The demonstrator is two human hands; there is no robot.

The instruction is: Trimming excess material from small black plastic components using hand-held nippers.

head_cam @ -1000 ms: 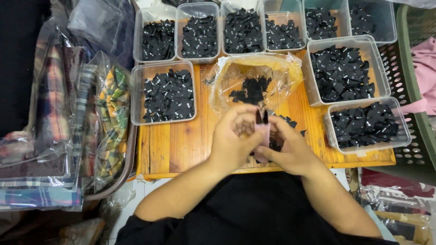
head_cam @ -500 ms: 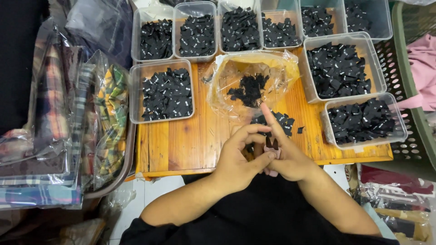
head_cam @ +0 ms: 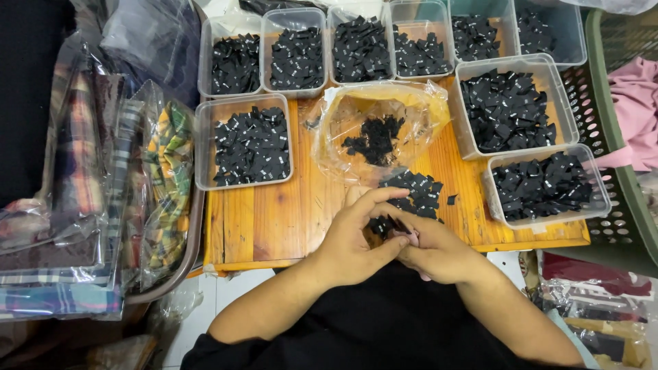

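- At the near edge of the wooden desk (head_cam: 274,219), the left hand (head_cam: 353,240) and the right hand (head_cam: 435,250) were brought together, touching, over a small bunch of black labels (head_cam: 384,226).
- The left hand's thumb and forefinger were curved toward each other into a ring, with the other fingers spread above; the bunch was pinched between the two hands, though which fingers bore the grip could not be told.
- The bunch was held just beside a loose heap of labels (head_cam: 415,192) lying on the bare wood.
- For the step to be done well, it was judged that the pieces should be squared edge to edge and kept low over the wood, so that a dropped one would land on the heap.
- An open plastic bag (head_cam: 373,127) with a few labels inside lay just beyond the heap, its soft rim easily caught by a lifted finger.
- Clear tubs of labels stood around: one at the left (head_cam: 243,140), two at the right (head_cam: 517,103) (head_cam: 545,185), and a row along the far edge (head_cam: 329,48).
- Open room was left only on the bare strip of wood between the left tub and the hands; the right side was closed off by tubs and a green basket (head_cam: 617,205).
- The near edge lay directly beneath the wrists, so little margin was judged to remain toward the body.
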